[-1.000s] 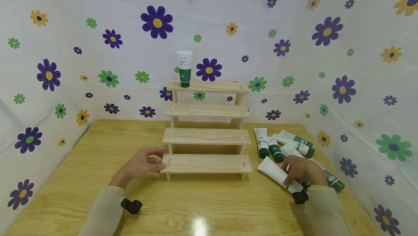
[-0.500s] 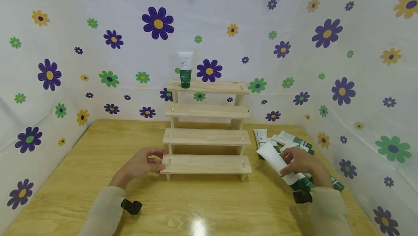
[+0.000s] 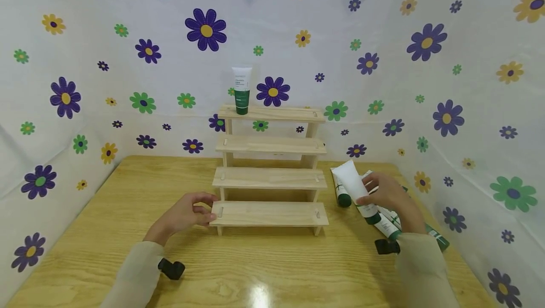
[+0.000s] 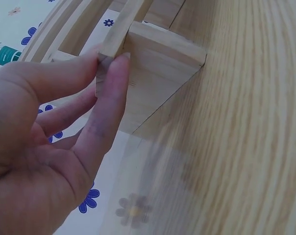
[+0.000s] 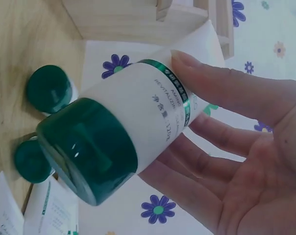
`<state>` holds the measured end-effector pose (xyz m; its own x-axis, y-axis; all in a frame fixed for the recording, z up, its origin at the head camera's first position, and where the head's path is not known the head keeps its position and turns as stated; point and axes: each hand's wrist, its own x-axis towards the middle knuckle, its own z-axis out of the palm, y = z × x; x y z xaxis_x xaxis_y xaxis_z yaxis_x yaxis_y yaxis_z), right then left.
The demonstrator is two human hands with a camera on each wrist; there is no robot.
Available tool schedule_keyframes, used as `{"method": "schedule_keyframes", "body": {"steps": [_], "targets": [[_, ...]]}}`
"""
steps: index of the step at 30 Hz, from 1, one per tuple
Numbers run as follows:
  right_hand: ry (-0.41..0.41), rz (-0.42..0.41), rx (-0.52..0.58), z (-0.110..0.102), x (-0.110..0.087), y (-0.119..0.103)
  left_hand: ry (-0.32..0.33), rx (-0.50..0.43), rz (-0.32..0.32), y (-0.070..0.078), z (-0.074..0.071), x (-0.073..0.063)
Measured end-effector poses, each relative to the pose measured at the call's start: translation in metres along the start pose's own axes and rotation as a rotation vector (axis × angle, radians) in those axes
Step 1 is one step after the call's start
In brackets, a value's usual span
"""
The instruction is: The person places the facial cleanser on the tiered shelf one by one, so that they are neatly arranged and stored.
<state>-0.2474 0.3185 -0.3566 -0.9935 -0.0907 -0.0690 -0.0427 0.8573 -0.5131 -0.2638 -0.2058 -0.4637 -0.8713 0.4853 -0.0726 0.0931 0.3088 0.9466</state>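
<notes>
A white squeeze tube (image 3: 351, 181) with a green cap is raised over the table's right side, gripped by my right hand (image 3: 386, 193). The right wrist view shows the thumb on one side of the tube (image 5: 138, 107) and fingers behind it, cap toward the camera. On the left, my left hand (image 3: 186, 212) pinches the end of the lowest board of a four-step wooden display stand (image 3: 269, 213). Up close, thumb and finger hold the board's corner (image 4: 111, 46). A white-and-green tube (image 3: 241, 91) stands upright on the top step, near its left end.
Several similar tubes (image 3: 386, 226) lie in a loose pile under and behind my right hand, partly covered by it. Another tube (image 3: 342, 194) lies closer to the stand. White flower-print cloth (image 3: 272, 29) encloses the wooden table (image 3: 255, 270) at the back and sides.
My right hand has lifted the tube off the pile, moving it up and away from me, and it is tilted more upright. My left hand stays on the stand.
</notes>
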Motion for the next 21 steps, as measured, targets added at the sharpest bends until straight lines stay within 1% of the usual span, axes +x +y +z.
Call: {"method": "schedule_keyframes", "body": {"steps": [4,7,10,16,19,21], "targets": [[0.078,-0.038,0.007,-0.003,0.005,-0.009,0.007,-0.001,-0.004,0.0,0.0,0.0],[0.12,-0.044,0.008,-0.007,0.008,-0.017,0.0,0.0,0.006,0.0,-0.001,0.0],[0.146,-0.03,0.031,-0.011,0.011,-0.023,-0.002,0.0,0.013,-0.001,-0.001,0.001],[0.186,0.009,0.12,-0.015,0.017,-0.034,-0.008,-0.008,0.021,-0.005,-0.001,0.001],[0.227,0.013,0.138,-0.016,0.023,-0.041,-0.01,-0.018,0.026,-0.008,-0.001,0.001],[0.262,0.001,0.148,-0.017,0.026,-0.047,-0.016,-0.022,0.038,-0.009,-0.001,0.0]]}}
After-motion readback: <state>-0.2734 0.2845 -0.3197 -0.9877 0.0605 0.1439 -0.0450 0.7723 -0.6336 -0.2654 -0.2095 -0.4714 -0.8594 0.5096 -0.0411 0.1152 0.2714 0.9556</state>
